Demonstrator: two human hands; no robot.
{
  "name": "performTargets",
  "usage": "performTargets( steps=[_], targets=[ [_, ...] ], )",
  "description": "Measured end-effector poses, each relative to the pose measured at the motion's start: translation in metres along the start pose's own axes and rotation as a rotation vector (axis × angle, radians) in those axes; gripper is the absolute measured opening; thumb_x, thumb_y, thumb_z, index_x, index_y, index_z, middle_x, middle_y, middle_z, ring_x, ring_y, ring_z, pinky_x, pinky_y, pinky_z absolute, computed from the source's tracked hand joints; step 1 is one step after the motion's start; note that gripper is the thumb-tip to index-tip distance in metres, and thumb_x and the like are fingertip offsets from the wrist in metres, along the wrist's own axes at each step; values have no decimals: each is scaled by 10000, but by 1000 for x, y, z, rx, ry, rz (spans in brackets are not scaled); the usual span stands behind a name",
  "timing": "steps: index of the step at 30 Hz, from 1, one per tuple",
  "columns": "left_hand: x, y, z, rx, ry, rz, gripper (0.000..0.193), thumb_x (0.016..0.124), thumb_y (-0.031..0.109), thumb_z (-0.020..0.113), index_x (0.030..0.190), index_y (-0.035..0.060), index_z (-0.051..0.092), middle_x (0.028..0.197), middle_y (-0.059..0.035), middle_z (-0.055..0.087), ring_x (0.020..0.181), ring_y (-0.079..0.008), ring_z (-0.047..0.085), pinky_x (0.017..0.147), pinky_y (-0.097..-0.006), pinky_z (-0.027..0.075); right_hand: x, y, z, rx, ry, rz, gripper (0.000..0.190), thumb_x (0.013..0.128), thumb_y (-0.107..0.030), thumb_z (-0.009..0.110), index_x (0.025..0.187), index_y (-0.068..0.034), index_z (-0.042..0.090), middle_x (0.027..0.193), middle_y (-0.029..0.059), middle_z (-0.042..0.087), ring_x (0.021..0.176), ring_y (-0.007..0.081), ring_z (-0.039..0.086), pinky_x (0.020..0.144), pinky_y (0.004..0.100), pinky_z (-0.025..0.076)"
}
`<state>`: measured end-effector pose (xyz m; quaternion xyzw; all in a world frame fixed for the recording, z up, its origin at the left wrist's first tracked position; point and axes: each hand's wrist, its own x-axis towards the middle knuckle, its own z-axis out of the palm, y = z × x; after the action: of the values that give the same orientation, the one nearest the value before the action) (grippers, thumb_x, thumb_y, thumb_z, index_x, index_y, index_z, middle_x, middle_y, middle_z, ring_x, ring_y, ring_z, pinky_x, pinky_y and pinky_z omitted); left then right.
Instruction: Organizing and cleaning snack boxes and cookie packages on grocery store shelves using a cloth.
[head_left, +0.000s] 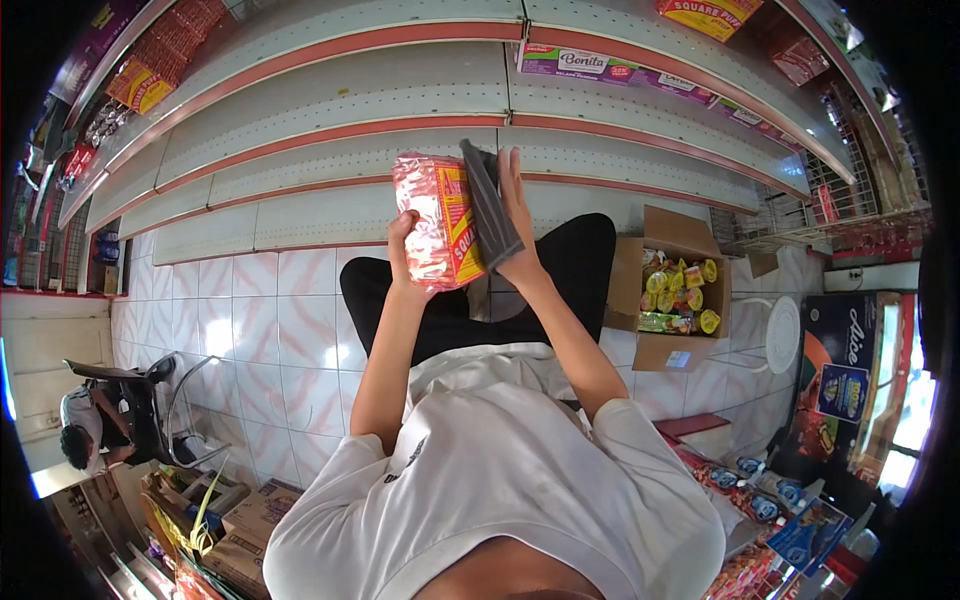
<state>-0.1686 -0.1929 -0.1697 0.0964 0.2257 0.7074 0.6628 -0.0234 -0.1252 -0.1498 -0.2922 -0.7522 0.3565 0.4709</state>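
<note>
My left hand (402, 251) grips a shiny plastic-wrapped pack of snacks (431, 217) with a red and yellow printed label, thumb on its near face. The pack is held upright over my lap, in front of the shelves. My right hand (519, 214) holds a folded dark grey cloth (489, 202) flat against the pack's right side. Its fingers point straight up behind the cloth, and the thumb is hidden.
Tiered metal shelves (330, 157) with red edges curve ahead, carrying purple Bonita boxes (574, 64) at upper right. An open carton (626, 289) of yellow-lidded cups stands right, near a white stool (784, 334). Another person (82, 420) sits at far left.
</note>
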Motion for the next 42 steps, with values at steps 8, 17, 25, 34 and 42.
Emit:
performTargets(
  steps=[8,17,25,34,42],
  targets=[
    [2,2,13,-21,-156,84,723,895,512,466,1462,76,361,1483,-151,404,1345,-294,419,1132,-448,324,-8,-54,12,-203,-213,-85,655,938,-435,504,1500,-143,338,1579,222,162,1449,470,105,1139,600,90],
    [0,-2,-10,-152,-127,-64,778,866,619,471,1442,104,373,1399,-152,484,1259,-335,491,1082,-505,375,-5,-25,-16,-10,-79,86,417,976,-192,537,1391,-173,514,1512,201,315,1406,407,288,1125,418,288],
    [-6,-4,-22,-200,0,-161,761,830,646,507,1359,101,469,1297,-164,560,1137,-344,566,977,-529,451,9,9,-17,322,71,351,334,1051,-220,427,1283,-31,573,1134,96,627,1036,137,546,932,285,421],
    [-8,12,-29,-92,-64,3,763,878,580,472,1465,110,341,1450,-163,438,1287,-356,472,1078,-543,369,-30,-8,-8,45,-156,408,374,952,-17,463,1316,-53,542,1092,165,634,813,193,608,741,281,469],
    [-19,6,-98,-68,-109,-124,627,800,326,653,1328,31,489,1239,-148,616,1098,-312,618,965,-463,502,23,-29,-13,-19,-309,-86,447,876,78,416,1266,-71,577,1160,198,622,1041,371,620,905,380,488]
  ],
)
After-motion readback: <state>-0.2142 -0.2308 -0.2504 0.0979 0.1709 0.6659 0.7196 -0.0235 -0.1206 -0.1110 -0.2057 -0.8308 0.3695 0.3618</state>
